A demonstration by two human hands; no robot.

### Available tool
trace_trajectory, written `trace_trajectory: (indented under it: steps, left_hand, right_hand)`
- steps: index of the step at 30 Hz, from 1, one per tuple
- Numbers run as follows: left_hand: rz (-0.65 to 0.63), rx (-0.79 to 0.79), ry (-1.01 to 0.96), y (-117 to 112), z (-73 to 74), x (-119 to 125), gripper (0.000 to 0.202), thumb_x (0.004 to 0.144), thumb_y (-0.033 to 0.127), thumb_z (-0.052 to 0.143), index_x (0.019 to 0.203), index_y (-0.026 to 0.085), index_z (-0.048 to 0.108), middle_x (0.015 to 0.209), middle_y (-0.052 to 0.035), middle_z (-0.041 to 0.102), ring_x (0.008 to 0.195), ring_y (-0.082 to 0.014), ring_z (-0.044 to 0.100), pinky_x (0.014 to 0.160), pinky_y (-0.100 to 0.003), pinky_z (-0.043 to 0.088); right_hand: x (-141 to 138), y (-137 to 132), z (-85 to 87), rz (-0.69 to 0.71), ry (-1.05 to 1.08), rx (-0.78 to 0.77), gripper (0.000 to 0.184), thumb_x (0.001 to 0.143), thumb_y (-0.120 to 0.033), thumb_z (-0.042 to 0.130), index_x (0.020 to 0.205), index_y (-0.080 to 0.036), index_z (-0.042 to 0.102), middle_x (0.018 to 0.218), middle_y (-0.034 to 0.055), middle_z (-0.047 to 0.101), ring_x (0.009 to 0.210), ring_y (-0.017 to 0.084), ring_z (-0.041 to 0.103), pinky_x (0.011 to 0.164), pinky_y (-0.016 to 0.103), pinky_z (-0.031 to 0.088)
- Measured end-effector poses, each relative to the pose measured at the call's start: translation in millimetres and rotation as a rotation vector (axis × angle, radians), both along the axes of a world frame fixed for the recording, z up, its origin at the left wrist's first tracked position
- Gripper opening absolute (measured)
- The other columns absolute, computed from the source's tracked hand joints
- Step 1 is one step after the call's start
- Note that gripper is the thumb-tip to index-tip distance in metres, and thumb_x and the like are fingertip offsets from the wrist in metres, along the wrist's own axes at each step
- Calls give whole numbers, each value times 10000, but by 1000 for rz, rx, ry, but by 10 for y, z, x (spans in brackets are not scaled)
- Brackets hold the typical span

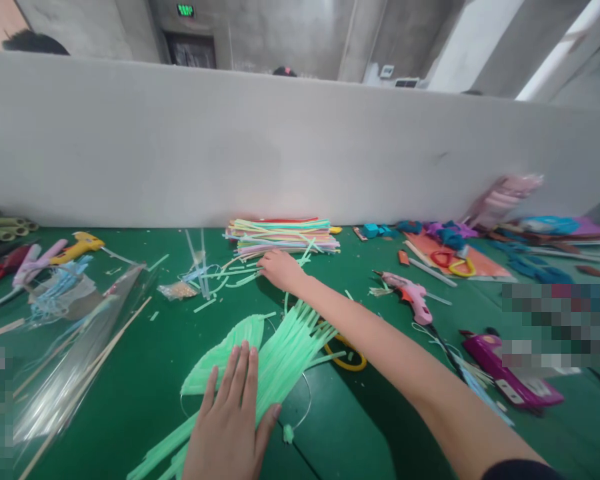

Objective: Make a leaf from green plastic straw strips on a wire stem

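Green straws (280, 347) under left hand (230, 413), fingers flat; right hand (279, 269) at straw stack (283, 235), fingers unclear.

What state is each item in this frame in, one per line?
Left hand: open, flat on the fan of pale green plastic straws.
Right hand: stretched forward, touching loose straws; grip unclear.
Stack of multicoloured plastic straws: piled flat in a neat heap.
Pink hot glue gun: lying on its side, untouched.
Yellow hot glue gun: lying down, untouched.

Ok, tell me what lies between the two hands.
Head view: the fan of pale green straws runs from under the left hand toward the right hand.
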State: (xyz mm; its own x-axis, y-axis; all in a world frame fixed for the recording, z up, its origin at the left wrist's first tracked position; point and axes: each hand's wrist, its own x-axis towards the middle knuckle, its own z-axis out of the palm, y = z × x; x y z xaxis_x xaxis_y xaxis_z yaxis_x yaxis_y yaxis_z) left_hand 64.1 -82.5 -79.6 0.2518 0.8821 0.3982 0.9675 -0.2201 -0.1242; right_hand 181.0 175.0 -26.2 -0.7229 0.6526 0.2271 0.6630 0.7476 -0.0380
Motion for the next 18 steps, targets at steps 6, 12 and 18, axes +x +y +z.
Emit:
trace_trajectory:
  steps: [6, 12, 18]
  left_hand:
    - [4, -10, -19, 1, 0, 3, 784, 922, 534, 375, 1524, 156, 43, 1492, -94, 398, 1356, -278, 388, 1029, -475, 328]
    - [-11, 21, -23, -1, -2, 3, 789, 920, 525, 390, 1523, 141, 55, 1477, -104, 424, 1336, -279, 416, 1025, -468, 326]
    - [-7, 49, -7, 6, -11, 2, 803, 913, 528, 406, 1523, 138, 59, 1462, -113, 442, 1320, -282, 436, 1007, -470, 335]
  right_hand:
    - [-114, 173, -118, -55, 24, -5, 174, 933, -143, 458, 1007, -80, 602, 1018, 180, 652, 1021, 282, 564, 842, 366, 398]
    - [21, 80, 124, -72, 147, 18, 230, 995, -200, 338, 1170, -117, 461, 998, 104, 679, 863, 197, 629, 755, 284, 402]
    - [79, 168, 246, -107, 189, 53, 264, 969, -195, 424, 1220, -154, 496, 1113, 94, 672, 1003, 182, 619, 848, 266, 403]
